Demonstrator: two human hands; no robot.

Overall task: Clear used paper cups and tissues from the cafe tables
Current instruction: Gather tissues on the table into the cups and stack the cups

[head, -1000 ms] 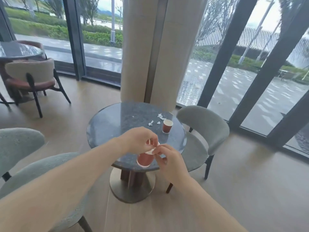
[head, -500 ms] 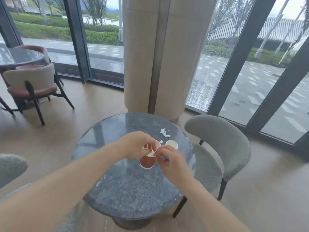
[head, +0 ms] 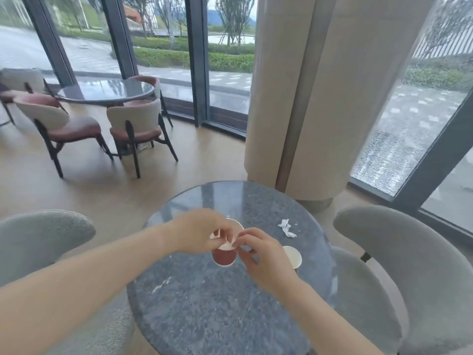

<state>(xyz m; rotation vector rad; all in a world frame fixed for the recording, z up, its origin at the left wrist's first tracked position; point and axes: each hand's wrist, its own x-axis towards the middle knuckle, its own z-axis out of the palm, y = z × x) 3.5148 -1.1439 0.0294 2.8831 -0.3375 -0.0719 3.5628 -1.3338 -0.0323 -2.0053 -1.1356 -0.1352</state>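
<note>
My left hand (head: 198,231) grips a red paper cup (head: 224,257) by its white rim, held above the round grey stone table (head: 204,303). My right hand (head: 261,257) has its fingertips pinched at the cup's rim, on something small and white that I cannot make out. A second paper cup (head: 293,256) stands on the table just right of my right hand. A crumpled white tissue (head: 286,228) lies on the table farther back, toward the right edge.
Grey upholstered chairs flank the table at the right (head: 409,265) and the left (head: 43,237). A wide beige column (head: 307,98) rises behind the table. Another round table (head: 105,89) with red-seated chairs (head: 135,124) stands at the back left by the windows.
I have come closer to the table and the view has swung left. Both hands stay together at the red cup's rim. The second cup now appears right of my right hand.
</note>
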